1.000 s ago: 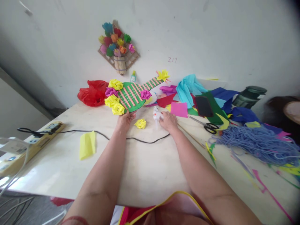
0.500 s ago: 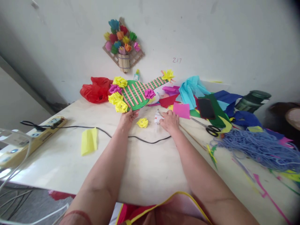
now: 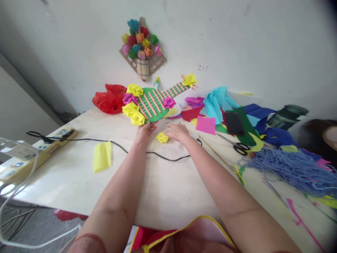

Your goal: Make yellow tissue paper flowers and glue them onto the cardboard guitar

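Note:
A green paper guitar (image 3: 154,105) with pink strips and yellow and magenta paper flowers stands tilted up off the white table (image 3: 163,189). My left hand (image 3: 144,131) grips its lower edge, thumb over the green card. A loose yellow paper flower (image 3: 162,137) lies on the table just right of that hand. My right hand (image 3: 177,132) rests beside the flower with its fingers stretched towards it and nothing in them. A white glue gun (image 3: 195,136) lies partly hidden behind my right wrist, and its black cord (image 3: 163,157) runs left.
A power strip (image 3: 50,143) sits at the left edge and a folded yellow paper (image 3: 102,156) nearby. A red bag (image 3: 110,99) lies at the back. Coloured paper, a phone (image 3: 233,123), scissors (image 3: 240,147) and blue yarn (image 3: 286,165) crowd the right. Another person (image 3: 325,137) is far right.
My right hand has let go of the glue gun and moved left to the loose yellow flower. My left hand has kept hold of the guitar.

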A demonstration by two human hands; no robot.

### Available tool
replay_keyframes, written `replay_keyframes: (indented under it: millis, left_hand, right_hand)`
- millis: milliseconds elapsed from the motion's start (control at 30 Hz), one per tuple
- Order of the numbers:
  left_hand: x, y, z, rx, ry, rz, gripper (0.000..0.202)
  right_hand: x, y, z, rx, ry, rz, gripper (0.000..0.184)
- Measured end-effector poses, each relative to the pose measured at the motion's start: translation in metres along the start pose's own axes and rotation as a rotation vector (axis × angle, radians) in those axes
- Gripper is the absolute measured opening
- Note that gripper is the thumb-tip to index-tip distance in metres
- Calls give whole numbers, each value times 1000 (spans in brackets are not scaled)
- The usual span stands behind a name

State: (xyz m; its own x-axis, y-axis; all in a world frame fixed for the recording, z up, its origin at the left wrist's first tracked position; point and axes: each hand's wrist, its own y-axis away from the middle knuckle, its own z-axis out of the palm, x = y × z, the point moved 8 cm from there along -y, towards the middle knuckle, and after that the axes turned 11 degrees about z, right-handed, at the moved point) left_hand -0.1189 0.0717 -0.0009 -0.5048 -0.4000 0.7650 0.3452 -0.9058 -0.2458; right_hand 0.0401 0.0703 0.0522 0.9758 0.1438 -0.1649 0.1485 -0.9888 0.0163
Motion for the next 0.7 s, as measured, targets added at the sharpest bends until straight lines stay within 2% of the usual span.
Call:
replay_keyframes:
  millis: [167,300,467,600,700]
  left_hand:
    - [2,1,1,21,5,-8,31]
    - [3,2,1,29,-9,-7,32]
    - [3,3,1,34,9,-5,32]
    - [3,3,1,32,9,-5,30]
    - [2,2,1,26,9,-7,32]
  right_hand:
    - [-15,-14,12,-152,13,-36,47]
    - [-22,-21,18,-223,51,-55,45]
    - [-27,-18,16,-268,58,-79,35]
    - [-26,-15,14,-271,63,-71,32]
    - [-27,-14,18,-299,42,-122,32]
